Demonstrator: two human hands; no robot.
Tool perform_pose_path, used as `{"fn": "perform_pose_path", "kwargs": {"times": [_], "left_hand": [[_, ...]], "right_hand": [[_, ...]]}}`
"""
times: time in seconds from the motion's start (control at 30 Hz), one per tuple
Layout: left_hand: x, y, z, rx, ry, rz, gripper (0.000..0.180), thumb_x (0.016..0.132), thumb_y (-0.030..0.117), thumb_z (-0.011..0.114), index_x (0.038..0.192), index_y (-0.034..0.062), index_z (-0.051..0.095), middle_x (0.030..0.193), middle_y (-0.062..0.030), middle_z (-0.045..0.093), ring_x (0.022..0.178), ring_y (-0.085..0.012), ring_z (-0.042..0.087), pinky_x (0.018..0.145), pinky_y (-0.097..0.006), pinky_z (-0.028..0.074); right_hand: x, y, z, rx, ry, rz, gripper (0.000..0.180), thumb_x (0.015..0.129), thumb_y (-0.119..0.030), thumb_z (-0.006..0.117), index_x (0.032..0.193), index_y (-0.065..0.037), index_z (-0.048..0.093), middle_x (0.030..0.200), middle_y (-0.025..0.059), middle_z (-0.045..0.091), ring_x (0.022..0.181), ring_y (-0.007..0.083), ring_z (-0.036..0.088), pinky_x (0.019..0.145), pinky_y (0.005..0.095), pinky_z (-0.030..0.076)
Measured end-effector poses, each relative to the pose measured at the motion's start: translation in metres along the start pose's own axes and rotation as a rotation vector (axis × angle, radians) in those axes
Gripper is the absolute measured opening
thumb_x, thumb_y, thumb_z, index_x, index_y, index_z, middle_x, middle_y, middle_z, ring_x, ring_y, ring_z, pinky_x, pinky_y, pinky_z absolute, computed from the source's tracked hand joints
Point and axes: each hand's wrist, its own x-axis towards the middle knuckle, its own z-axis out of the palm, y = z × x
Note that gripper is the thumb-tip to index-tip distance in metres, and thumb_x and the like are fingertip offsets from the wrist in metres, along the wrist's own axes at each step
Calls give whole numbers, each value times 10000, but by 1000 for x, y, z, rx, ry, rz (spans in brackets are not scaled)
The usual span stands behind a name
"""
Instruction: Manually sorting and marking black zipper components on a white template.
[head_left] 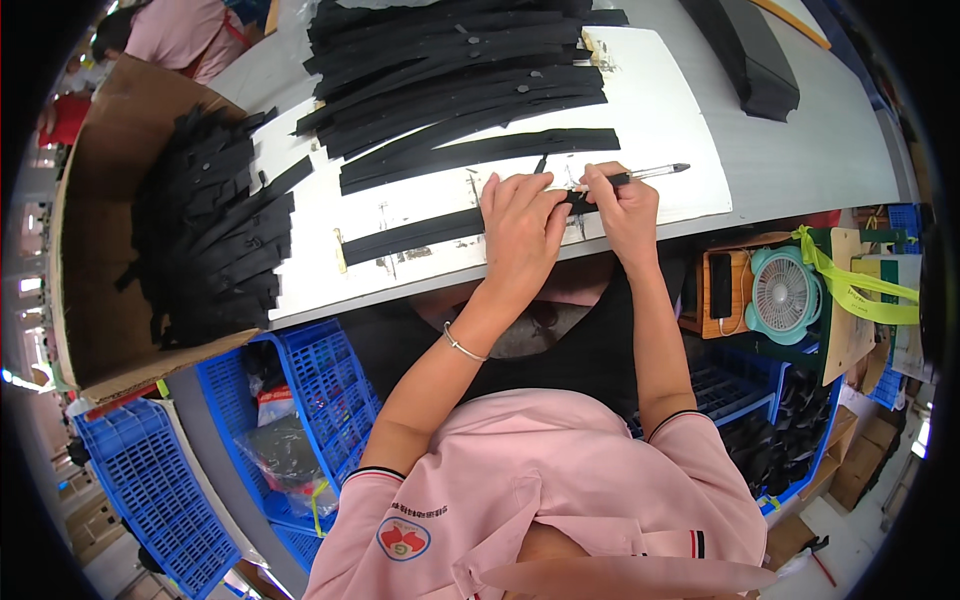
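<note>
My left hand (522, 225) lies over a black fabric strip (415, 235) on the white board (655, 120), its fingers spread and bearing down on the strip. A small dark pointed piece (541, 163) shows just beyond its fingertips. Close to its right, my right hand (628, 212) is closed around a slim pen (650, 172) with a dark grip and a clear-looking rear end pointing right. The pen's tip is over the strip's right part, near the left fingers; the exact contact is hidden. Another black strip (480, 157) lies farther off, lengthwise across the board.
A thick stack of black strips (460, 75) covers the board's far side. At left, a cardboard box (110, 180) holds more strips (215, 225). A long black piece (745, 60) lies far right. Blue baskets (320, 390), a fan (786, 287) and a phone (720, 285) stand below table level.
</note>
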Motion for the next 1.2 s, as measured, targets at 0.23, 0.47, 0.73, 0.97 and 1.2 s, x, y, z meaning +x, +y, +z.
{"fn": "perform_pose_path", "kwargs": {"times": [0.23,0.47,0.73,0.97,1.2], "left_hand": [[-2,0,2,20,19,8,131,843,92,760,963,50,731,1139,-61,686,1127,-262,595,1155,-535,318],[-2,1,3,50,12,-8,158,838,100,786,989,73,748,1154,-51,702,1141,-256,605,1147,-507,338],[0,-4,1,54,36,-14,148,831,104,778,973,84,740,1153,-58,692,1146,-272,601,1131,-531,344],[-3,3,3,101,-29,-25,655,828,179,788,1421,69,532,1584,-171,380,1504,-381,310,1197,-668,150],[50,-46,7,86,-94,-48,750,896,250,762,1502,-28,417,1632,-306,226,1550,-475,150,1195,-703,91]], "right_hand": [[-1,-1,3,-103,-12,-73,197,984,-135,689,886,32,726,678,32,678,606,51,569,547,247,442],[-4,-9,-9,-78,-108,-31,226,965,-125,676,809,37,702,672,61,686,593,80,594,556,258,460],[-1,-3,-4,-128,-144,-53,220,953,-132,681,810,33,709,650,62,682,593,97,611,560,274,469],[-13,10,-23,51,-18,67,244,1000,-135,665,814,20,696,731,46,682,638,84,597,586,238,462],[-8,16,-10,182,81,59,240,1017,-155,649,831,-15,705,684,9,621,554,27,463,510,190,327]]}}
